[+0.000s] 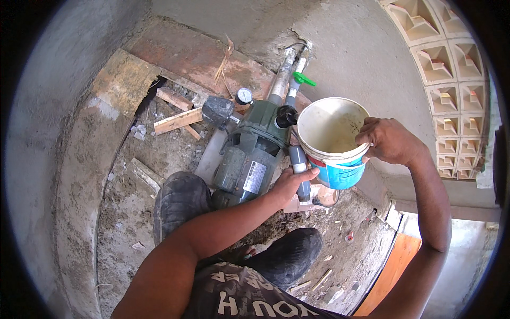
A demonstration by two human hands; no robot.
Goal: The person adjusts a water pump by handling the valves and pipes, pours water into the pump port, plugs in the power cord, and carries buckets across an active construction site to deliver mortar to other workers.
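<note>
Bucket (330, 127) is pinched at its right rim by the right hand (390, 141), right of the pump (245, 154); grey pipe (299, 158) is held by the left hand (289, 186). If the one-sided rim grip is lost, the bucket could be tipped against the pump.

A dark shirt (245, 284) bears pale block letters (228, 305) in two sizes, worn with dark, creased trousers (287, 258) that show grey dust across one rounded knee (182, 199). The left hand (293, 183) and right hand (392, 141) are bare, as are both forearms (228, 227).
</note>
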